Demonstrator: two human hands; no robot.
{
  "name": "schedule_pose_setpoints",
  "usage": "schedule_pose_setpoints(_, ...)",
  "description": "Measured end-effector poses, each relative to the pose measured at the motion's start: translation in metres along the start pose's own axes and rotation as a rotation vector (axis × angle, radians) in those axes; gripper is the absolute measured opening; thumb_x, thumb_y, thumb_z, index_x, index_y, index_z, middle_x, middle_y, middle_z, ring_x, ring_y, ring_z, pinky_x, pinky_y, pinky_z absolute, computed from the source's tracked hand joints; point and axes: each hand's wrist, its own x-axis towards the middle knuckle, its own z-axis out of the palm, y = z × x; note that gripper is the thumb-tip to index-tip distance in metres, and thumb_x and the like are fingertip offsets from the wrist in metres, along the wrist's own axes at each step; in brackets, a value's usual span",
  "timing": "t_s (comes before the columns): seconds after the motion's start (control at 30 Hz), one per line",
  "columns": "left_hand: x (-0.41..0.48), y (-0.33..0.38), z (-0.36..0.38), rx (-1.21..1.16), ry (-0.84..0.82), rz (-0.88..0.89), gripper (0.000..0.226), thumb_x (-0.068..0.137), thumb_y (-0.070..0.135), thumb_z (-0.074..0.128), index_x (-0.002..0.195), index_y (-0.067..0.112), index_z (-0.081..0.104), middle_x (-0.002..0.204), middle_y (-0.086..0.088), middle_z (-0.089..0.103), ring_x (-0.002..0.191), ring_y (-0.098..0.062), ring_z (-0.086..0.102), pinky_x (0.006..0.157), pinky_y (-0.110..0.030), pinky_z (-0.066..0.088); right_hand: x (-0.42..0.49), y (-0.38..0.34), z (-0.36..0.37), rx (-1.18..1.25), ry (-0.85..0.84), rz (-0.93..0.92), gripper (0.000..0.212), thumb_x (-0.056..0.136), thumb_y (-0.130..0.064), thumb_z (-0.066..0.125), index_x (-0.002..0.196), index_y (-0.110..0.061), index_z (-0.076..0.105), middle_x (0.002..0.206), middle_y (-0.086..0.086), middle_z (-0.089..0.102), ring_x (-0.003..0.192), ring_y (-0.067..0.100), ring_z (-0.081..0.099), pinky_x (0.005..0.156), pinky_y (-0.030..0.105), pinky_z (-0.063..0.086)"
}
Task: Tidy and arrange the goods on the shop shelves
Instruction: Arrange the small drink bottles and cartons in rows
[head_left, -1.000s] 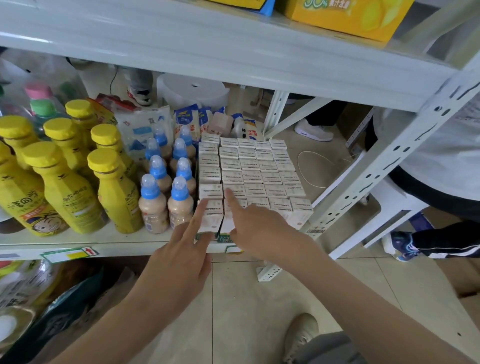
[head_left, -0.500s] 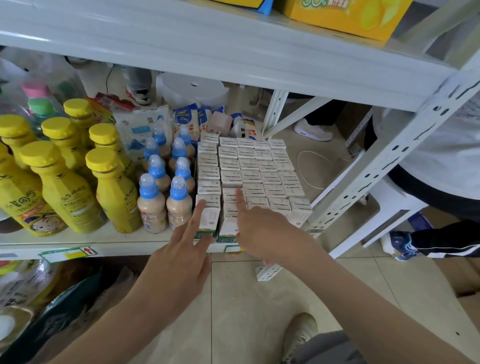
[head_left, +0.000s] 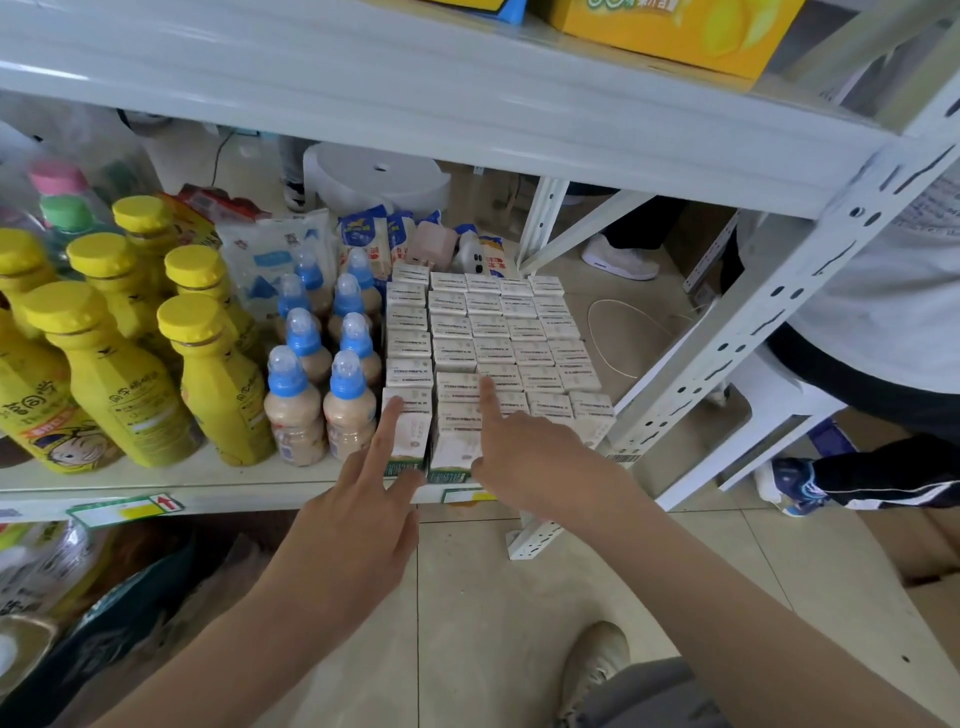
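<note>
"While the left hand (head_left: 358, 499) rests two straight fingers on the near-left carton (head_left: 410, 436) and grips nothing, what is the right hand (head_left: 540, 457) doing?"

"Much the same. Its forefinger lies straight out on the carton tops one column over, the other fingers are tucked in, and it holds nothing. Both look set to nudge rather than lift."

"How will those cartons (head_left: 498, 332) handle?"

"They're small paperboard drink packs, packed tight in rows at the right end of the shelf (head_left: 208, 493). Each is probably light and stiff enough to push from the front face, though the corners would dent under a hard squeeze. Take one by its two side walls, or slide a whole row with flat fingers."

"And beside them?"

"Small blue-capped bottles (head_left: 311, 405) stand just left of them. They're tall and narrow, so a sideways shove would likely topple them. Yellow bottles (head_left: 119, 374) are farther left, with soft bags (head_left: 270, 254) behind."

"Room?"

"Tight overhead, because the upper shelf (head_left: 415, 78) hangs low. A slotted post (head_left: 769, 322) stands to the right with another person (head_left: 883, 312) beyond it, and there's tiled floor (head_left: 467, 597) below."
</note>
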Motion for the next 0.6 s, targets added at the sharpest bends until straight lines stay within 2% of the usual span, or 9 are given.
schedule_pose_setpoints(0.07, 0.000, 0.000, 0.001, -0.001, 0.000, 0.005, 0.028, 0.080, 0.031, 0.078, 0.106, 0.026, 0.068, 0.169, -0.013, 0.013, 0.121, -0.027, 0.061, 0.041, -0.022, 0.039, 0.001, 0.006, -0.001, 0.026, 0.010, 0.006, 0.096, 0.100, -0.017, 0.050, 0.159, -0.023, -0.026, 0.082, -0.001, 0.052, 0.065, 0.016, 0.052, 0.054, 0.032, 0.036)
schedule_pose_setpoints(0.17, 0.001, 0.000, 0.002, -0.001, -0.012, 0.003, 0.027, 0.081, 0.032, 0.076, 0.106, 0.026, 0.068, 0.169, -0.014, 0.013, 0.114, -0.026, 0.064, 0.042, -0.023, 0.036, 0.000, 0.011, -0.006, 0.071, -0.017, -0.019, 0.095, 0.101, -0.016, 0.048, 0.159, -0.024, -0.026, 0.084, 0.001, 0.056, 0.061, 0.018, 0.055, 0.065, 0.033, 0.048)
schedule_pose_setpoints(0.33, 0.000, -0.002, 0.002, -0.008, -0.019, 0.016, 0.026, 0.083, 0.033, 0.076, 0.106, 0.027, 0.067, 0.169, -0.014, 0.012, 0.102, -0.024, 0.067, 0.043, -0.021, 0.031, -0.004, 0.011, -0.012, 0.104, -0.066, -0.030, 0.093, 0.101, -0.013, 0.046, 0.158, -0.023, -0.027, 0.082, 0.003, 0.057, 0.059, 0.019, 0.058, 0.076, 0.036, 0.057)
schedule_pose_setpoints(0.4, 0.000, -0.003, 0.001, -0.015, -0.020, 0.013, 0.026, 0.083, 0.032, 0.076, 0.106, 0.027, 0.066, 0.169, -0.013, 0.011, 0.100, -0.024, 0.068, 0.043, -0.022, 0.033, -0.007, 0.011, -0.017, 0.136, -0.125, -0.039, 0.091, 0.102, -0.014, 0.044, 0.158, -0.023, -0.027, 0.087, 0.008, 0.059, 0.059, 0.021, 0.062, 0.075, 0.038, 0.060)
schedule_pose_setpoints(0.47, 0.000, -0.003, 0.001, -0.019, -0.018, 0.008, 0.025, 0.083, 0.033, 0.076, 0.105, 0.026, 0.067, 0.170, -0.012, 0.011, 0.098, -0.024, 0.068, 0.042, -0.024, 0.037, -0.009, 0.013, -0.023, 0.141, -0.167, -0.042, 0.089, 0.102, -0.016, 0.043, 0.158, -0.022, -0.026, 0.103, 0.016, 0.064, 0.060, 0.020, 0.062, 0.075, 0.038, 0.060)
schedule_pose_setpoints(0.57, -0.001, -0.004, 0.001, -0.016, -0.021, 0.012, 0.023, 0.084, 0.033, 0.074, 0.104, 0.026, 0.066, 0.170, -0.011, 0.009, 0.097, -0.023, 0.067, 0.042, -0.024, 0.035, -0.013, 0.014, -0.026, 0.125, -0.193, -0.047, 0.087, 0.104, -0.020, 0.043, 0.159, -0.020, -0.024, 0.088, 0.011, 0.059, 0.055, 0.018, 0.058, 0.067, 0.034, 0.056)
schedule_pose_setpoints(0.6, -0.001, -0.004, 0.001, -0.016, -0.018, 0.015, 0.022, 0.084, 0.033, 0.074, 0.104, 0.026, 0.066, 0.170, -0.011, 0.009, 0.096, -0.023, 0.067, 0.042, -0.023, 0.034, -0.015, 0.013, -0.026, 0.119, -0.197, -0.051, 0.086, 0.104, -0.020, 0.043, 0.160, -0.018, -0.023, 0.092, 0.012, 0.059, 0.056, 0.017, 0.055, 0.062, 0.032, 0.053)
